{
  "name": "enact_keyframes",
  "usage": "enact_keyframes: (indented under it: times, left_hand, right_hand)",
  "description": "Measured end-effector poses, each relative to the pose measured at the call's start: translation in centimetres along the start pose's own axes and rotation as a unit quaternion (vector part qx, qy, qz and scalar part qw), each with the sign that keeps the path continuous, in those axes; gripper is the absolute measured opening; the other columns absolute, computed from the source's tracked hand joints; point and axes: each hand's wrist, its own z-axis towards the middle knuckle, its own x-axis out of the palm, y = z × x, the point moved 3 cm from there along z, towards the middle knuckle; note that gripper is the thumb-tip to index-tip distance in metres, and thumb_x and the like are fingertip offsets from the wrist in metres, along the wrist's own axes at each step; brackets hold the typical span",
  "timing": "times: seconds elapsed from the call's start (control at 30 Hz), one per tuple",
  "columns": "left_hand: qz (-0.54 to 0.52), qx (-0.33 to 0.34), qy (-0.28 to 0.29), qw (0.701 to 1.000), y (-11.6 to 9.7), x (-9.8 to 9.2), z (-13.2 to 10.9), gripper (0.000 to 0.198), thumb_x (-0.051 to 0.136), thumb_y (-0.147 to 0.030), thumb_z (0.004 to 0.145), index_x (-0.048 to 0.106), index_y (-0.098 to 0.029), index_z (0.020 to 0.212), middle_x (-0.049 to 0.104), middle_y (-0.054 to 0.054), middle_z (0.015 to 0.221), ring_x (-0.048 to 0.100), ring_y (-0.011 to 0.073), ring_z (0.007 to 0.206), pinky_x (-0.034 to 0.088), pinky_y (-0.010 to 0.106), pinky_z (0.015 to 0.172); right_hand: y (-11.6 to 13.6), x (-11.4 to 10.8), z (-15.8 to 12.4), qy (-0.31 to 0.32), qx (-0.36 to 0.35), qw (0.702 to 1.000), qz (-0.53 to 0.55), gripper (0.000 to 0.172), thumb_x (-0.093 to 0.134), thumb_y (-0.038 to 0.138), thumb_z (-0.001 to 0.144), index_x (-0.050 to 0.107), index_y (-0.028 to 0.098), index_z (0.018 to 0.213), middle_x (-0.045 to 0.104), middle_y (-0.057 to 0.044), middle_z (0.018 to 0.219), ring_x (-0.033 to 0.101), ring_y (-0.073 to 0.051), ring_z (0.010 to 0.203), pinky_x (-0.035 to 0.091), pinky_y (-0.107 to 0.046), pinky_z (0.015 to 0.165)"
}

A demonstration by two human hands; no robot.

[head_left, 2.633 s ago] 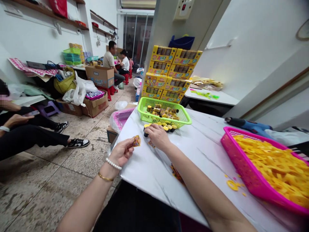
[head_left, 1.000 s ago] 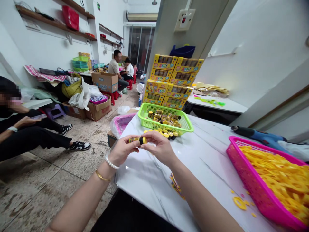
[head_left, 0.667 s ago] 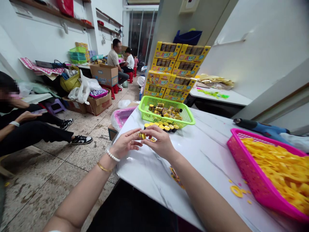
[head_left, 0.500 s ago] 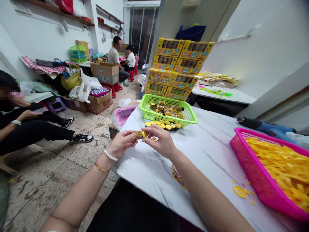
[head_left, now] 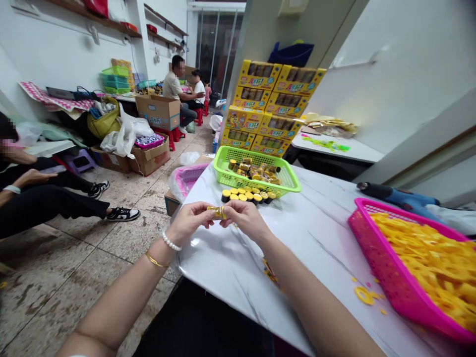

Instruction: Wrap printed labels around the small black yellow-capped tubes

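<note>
Between my two hands is a small yellow-labelled cylinder [head_left: 216, 213], lying on its side above the table's left edge. My left hand [head_left: 190, 220] pinches its left end, with a pearl bracelet and a gold bangle on that wrist. On the other end, my right hand [head_left: 243, 218] closes thumb and fingers, hiding that tip. Just beyond my hands stand several small black containers with yellow tops [head_left: 248, 194] in rows. Behind them, a green basket [head_left: 293, 186] holds several similar cylinders in a loose heap. Printed colourful pieces [head_left: 270, 272] lie partly hidden under my right forearm.
A pink basket [head_left: 375, 267] of yellow ring-like strips stands at right, with scraps [head_left: 366, 296] beside it. A blue heat-gun-like tool [head_left: 401, 193] lies behind. Yellow boxes [head_left: 275, 106] are stacked beyond the table. A seated person [head_left: 40, 186] is at left; others sit farther back.
My right hand has closed onto the cylinder's right end, where its fingers were spread around it before. The cylinder's yellow end is now covered. The view has shifted slightly.
</note>
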Motion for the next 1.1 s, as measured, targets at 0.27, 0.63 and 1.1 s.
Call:
enact_keyframes:
  times: [0.27, 0.63, 1.1]
  left_hand:
    - [-0.084, -0.064, 0.015, 0.994, 1.7, 0.2, -0.6, 0.057, 0.081, -0.061, 0.069, 0.067, -0.012, 0.093, 0.064, 0.003, 0.072, 0.054, 0.0084, 0.055, 0.040, 0.021, 0.052]
    - [-0.144, -0.102, 0.016, 0.984, 2.9, 0.6, -0.6, 0.062, 0.084, -0.064, 0.063, 0.063, -0.010, 0.085, 0.063, 0.002, 0.068, 0.052, 0.0051, 0.047, 0.037, 0.016, 0.043]
    - [-0.161, -0.134, 0.012, 0.978, 3.2, 0.5, -1.0, 0.060, 0.082, -0.067, 0.063, 0.059, -0.015, 0.084, 0.052, -0.007, 0.048, 0.033, 0.0028, 0.029, 0.015, 0.018, 0.030]
  right_hand:
    - [1.0, -0.7, -0.4, 0.079, -0.062, 0.994, 0.048, 0.027, 0.088, 0.036, 0.071, 0.079, 0.019, 0.089, 0.068, -0.007, 0.104, 0.071, -0.016, 0.075, 0.066, -0.032, 0.068]
    - [0.6, 0.6, -0.7, 0.070, -0.090, 0.992, 0.056, 0.022, 0.086, 0.035, 0.075, 0.079, 0.020, 0.090, 0.065, -0.006, 0.102, 0.070, -0.014, 0.076, 0.068, -0.032, 0.067]
    - [0.5, 1.2, -1.2, 0.050, -0.137, 0.989, 0.037, 0.018, 0.082, 0.037, 0.079, 0.076, 0.021, 0.083, 0.054, -0.002, 0.093, 0.068, -0.012, 0.067, 0.068, -0.033, 0.062]
